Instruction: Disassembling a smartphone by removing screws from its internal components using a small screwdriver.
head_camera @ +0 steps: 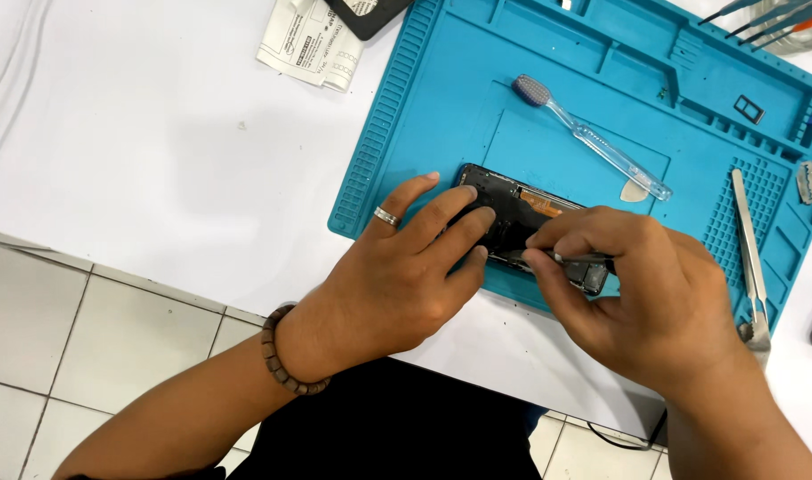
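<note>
Nearest to us, our left hand comes in from the lower left, a bead bracelet on the wrist and a ring on one finger. Its fingers lie spread and flat over the left end of an opened phone; it presses the phone down and closes on nothing.

Our right hand comes in from the lower right. Its grip is pinched, thumb and forefinger closed on a thin metal tool that looks like a pair of tweezers; we cannot tell its exact kind. The tool lies nearly level and points left, its tip on the phone's inner parts, just beside the left fingertips.

The phone lies on the near edge of a blue work mat, back cover off, dark boards and an orange strip showing. Its long axis runs from upper left to lower right, so it lies straight between our two hands: the left hand covers the upper left end, the right hand hides the lower right end. The right hand is the nearer one to the spot under the tool.

Farther out on the mat lie a clear toothbrush, a pale pick and, to the right, a steel pair of tweezers. At the far edge of the white desk rests a folded printed paper.
</note>
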